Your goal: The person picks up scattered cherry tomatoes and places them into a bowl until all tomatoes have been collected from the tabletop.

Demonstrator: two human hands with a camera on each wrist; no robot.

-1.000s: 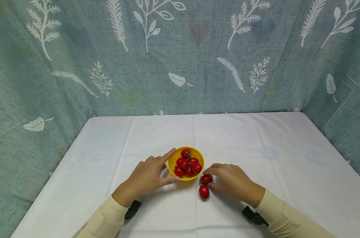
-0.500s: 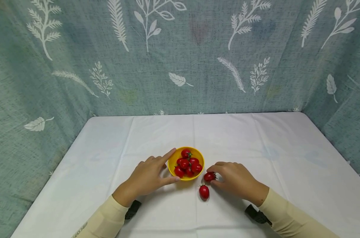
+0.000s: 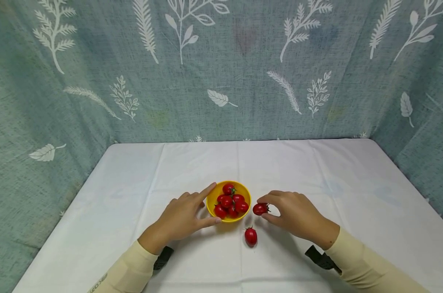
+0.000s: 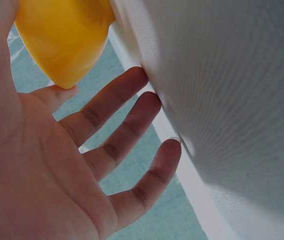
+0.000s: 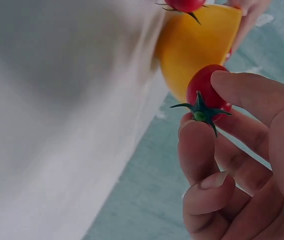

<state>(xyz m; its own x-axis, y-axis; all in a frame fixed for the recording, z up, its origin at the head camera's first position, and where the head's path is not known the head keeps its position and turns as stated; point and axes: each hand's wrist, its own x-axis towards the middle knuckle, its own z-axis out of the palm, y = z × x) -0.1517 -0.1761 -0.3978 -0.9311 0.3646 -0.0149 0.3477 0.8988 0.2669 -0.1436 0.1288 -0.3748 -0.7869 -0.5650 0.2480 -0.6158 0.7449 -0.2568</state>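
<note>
My right hand [image 3: 296, 213] pinches a red cherry tomato [image 3: 259, 209] between thumb and fingers, just right of the bowl. In the right wrist view this tomato [image 5: 204, 85] turns its green calyx toward the camera. The yellow bowl [image 3: 248, 193] holds several red cherry tomatoes [image 3: 226, 201]. At its left side is my left hand [image 3: 181, 215], index finger and thumb stretched along the rim. The left wrist view has its other fingers [image 4: 117, 100] extended below the bowl, their tips by the white cloth. One more cherry tomato [image 3: 251, 237] lies on the cloth in front of the bowl.
A white cloth [image 3: 302, 167] with fold creases covers the table. Grey-green curtain fabric [image 3: 243, 81] with white leaf prints stands behind the table and along both sides. Dark straps [image 3: 322, 258] sit at the wrists.
My right hand has moved the pinched tomato away from the loose one, rightward and farther from me, up beside the bowl's right side. The left hand and bowl have stayed put.
</note>
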